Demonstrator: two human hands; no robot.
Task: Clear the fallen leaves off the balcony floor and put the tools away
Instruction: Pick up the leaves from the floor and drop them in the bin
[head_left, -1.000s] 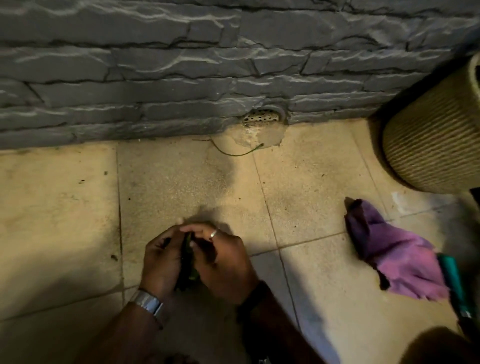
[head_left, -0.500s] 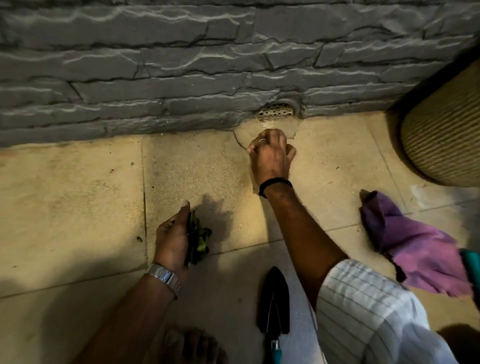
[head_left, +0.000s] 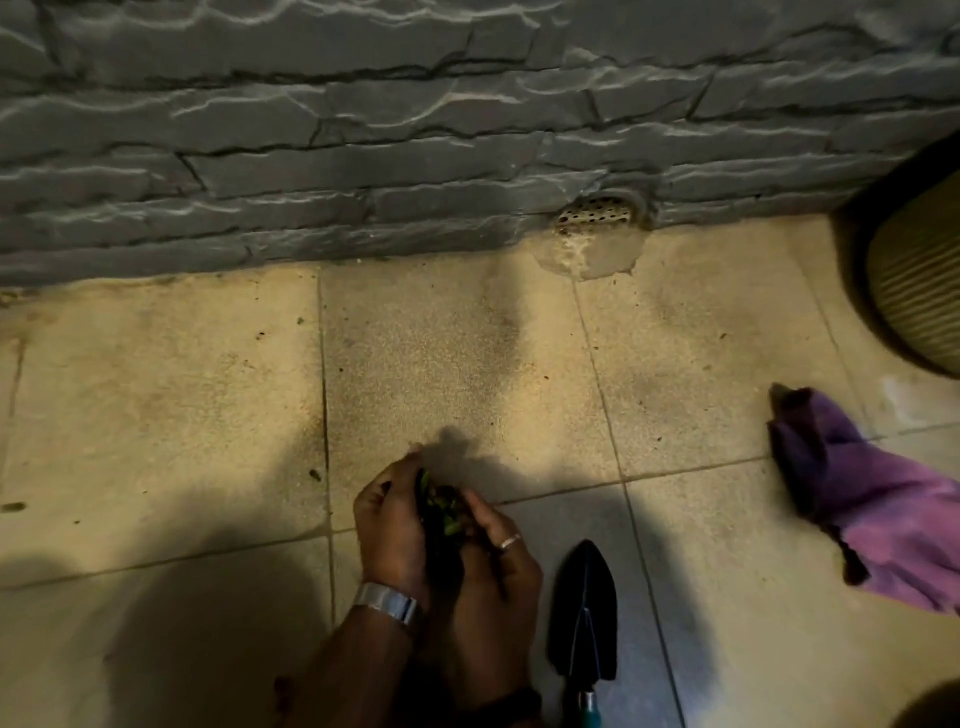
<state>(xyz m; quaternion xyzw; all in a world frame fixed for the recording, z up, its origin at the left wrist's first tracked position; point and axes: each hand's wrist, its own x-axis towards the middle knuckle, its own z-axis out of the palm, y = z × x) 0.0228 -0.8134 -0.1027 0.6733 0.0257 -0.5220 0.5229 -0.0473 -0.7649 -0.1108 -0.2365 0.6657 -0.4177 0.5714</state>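
Returned from drain: my right hand (head_left: 491, 564), cupping leaves (head_left: 441, 512) against gripping left hand (head_left: 392, 525); loose clasp risks spillage.

Floor (head_left: 457, 364): beige speckled tiles with dark grout lines, meeting a grey stone wall (head_left: 415, 130). Lying on it: black trowel (head_left: 584, 613), blade pointing toward the wall; crumpled purple cloth (head_left: 872, 514) at right; ribbed pot (head_left: 919, 280) at far right. Small dark specks (head_left: 315, 474) scattered on the left tiles.
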